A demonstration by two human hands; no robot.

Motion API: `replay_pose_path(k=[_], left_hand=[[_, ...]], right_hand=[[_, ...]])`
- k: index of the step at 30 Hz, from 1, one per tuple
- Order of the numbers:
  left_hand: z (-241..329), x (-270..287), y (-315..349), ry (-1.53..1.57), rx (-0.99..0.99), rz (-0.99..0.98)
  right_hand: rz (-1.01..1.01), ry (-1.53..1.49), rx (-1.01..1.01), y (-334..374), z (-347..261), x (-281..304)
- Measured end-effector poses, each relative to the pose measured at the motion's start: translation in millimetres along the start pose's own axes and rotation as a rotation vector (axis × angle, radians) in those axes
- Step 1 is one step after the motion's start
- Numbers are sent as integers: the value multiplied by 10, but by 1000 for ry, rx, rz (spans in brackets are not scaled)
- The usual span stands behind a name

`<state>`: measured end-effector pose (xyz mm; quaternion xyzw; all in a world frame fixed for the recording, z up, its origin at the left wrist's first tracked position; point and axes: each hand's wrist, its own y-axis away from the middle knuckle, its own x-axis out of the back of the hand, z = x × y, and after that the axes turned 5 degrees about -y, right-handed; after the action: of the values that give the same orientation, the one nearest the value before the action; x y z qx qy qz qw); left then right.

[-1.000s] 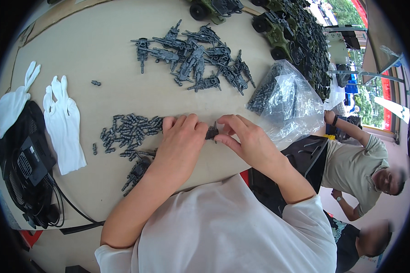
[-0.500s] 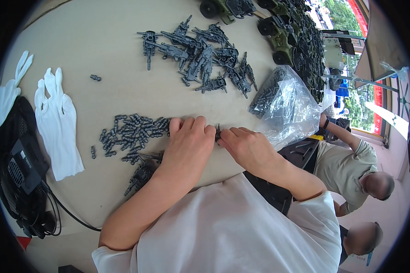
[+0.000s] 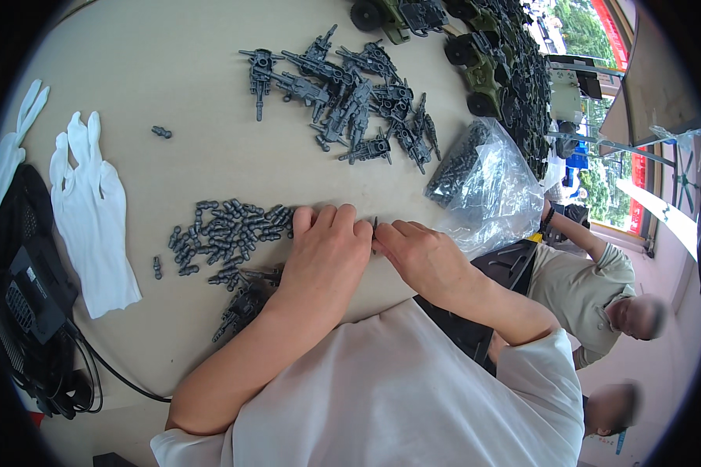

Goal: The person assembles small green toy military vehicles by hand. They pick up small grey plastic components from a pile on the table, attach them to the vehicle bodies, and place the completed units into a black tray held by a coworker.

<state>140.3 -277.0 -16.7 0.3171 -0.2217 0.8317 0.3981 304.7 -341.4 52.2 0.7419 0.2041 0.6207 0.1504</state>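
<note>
My left hand [image 3: 327, 249] is closed, its fingers curled down over the table. Close beside it, my right hand [image 3: 424, 253] pinches with thumb and fingertips. Between the two hands a thin bit of a dark grey plastic part [image 3: 375, 224] sticks up; most of it is hidden by my fingers. Left of my left hand lies a loose pile of small dark grey plastic pegs [image 3: 230, 233]. Partly behind my left forearm are dark toy gun pieces [image 3: 241, 307]. Farther away, a heap of grey toy machine guns [image 3: 346, 97] lies on the table [image 3: 179, 62].
A clear plastic bag [image 3: 494, 202] of dark parts lies to the right. Green toy vehicles [image 3: 483, 74] crowd the far right. White gloves [image 3: 93, 226], a black mesh bag [image 3: 23, 241] and a cable [image 3: 121, 370] lie left. Another person [image 3: 588, 300] sits to the right.
Both hands stay together around the dark grey part, shifting only slightly. The whole view has moved a little; the piles look the same.
</note>
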Motion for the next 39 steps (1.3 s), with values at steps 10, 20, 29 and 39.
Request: replay_pose_path(k=[10,20,29,39], left_hand=[[-8,-42,-3,6,19,1],[-11,-6,4,58,37,-36],[-11,-3,-11,78,41,-29],[9,20,-26,58,43,-67]], right_hand=[[51,-176,-17,53,38,-42],[87,51,27,41,6,-35],[-62,107,67,-7,-19,111],[-106,-49,39,18,85,56]])
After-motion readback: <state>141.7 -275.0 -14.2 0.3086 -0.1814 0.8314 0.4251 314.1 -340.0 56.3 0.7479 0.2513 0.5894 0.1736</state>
